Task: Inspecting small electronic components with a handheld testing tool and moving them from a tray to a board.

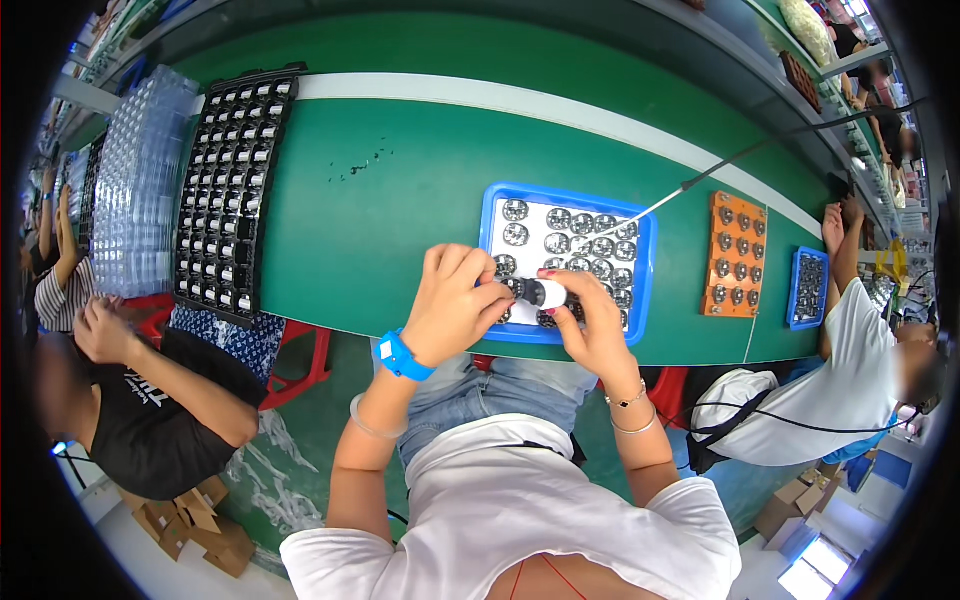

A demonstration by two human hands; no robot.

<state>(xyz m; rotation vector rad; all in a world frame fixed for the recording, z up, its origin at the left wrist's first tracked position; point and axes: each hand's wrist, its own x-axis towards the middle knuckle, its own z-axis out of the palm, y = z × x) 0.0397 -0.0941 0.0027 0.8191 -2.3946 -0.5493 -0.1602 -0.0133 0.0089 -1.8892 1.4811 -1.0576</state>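
Over the near edge of a blue tray (650,270), my two hands meet at a small black-and-white cylindrical part (549,293). My right hand (600,335) holds its white body between thumb and fingers. My left hand (450,305), with a blue band on its wrist, pinches at the dark end, and its fingertips partly hide what they grip. On the tray's white liner lie several round black-and-silver parts (558,219) in rows. Some of them are covered by my hands.
To the left, a black tray (225,190) carries rows of white cylinders beside stacked clear plastic trays (145,180). An orange fixture (737,255) with round parts and a small blue tray (807,288) are at the right. A thin rod (665,198) slants above my tray. People sit on both sides.
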